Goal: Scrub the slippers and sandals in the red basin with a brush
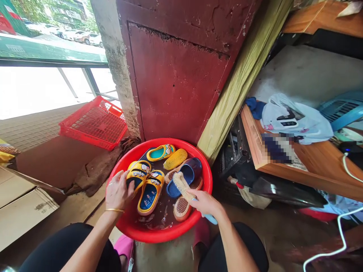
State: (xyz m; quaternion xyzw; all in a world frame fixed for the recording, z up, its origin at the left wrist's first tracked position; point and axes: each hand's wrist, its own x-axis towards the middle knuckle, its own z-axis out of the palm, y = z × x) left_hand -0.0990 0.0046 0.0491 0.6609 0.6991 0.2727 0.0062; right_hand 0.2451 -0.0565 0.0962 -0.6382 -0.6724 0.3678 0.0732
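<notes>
Red plastic basin point(170, 142) w/ slippers point(150, 192) in shallow water point(161, 219): L hand point(119, 190) clasps yellow slipper point(138, 174), R hand point(205, 202) grips bristle brush point(180, 185), head angled up-left twd navy slipper point(185, 172), nearer R hand.

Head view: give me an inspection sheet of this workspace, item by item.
Surface: red plastic basin on grey concrete, murky water in its bottom.
Job's things: two yellow-and-blue slippers, navy slipper, yellow ridged slipper, teal-lined yellow clog, all in the basin.
Clutter: red plastic crate, flattened cardboard, white plastic bag on a wooden shelf.
Hands: left hand on one yellow-and-blue slipper; right hand grips a scrub brush.
Cables: white cable at lower right.
Surroundings: rust-red metal panel, concrete pillar, window showing parked cars.
</notes>
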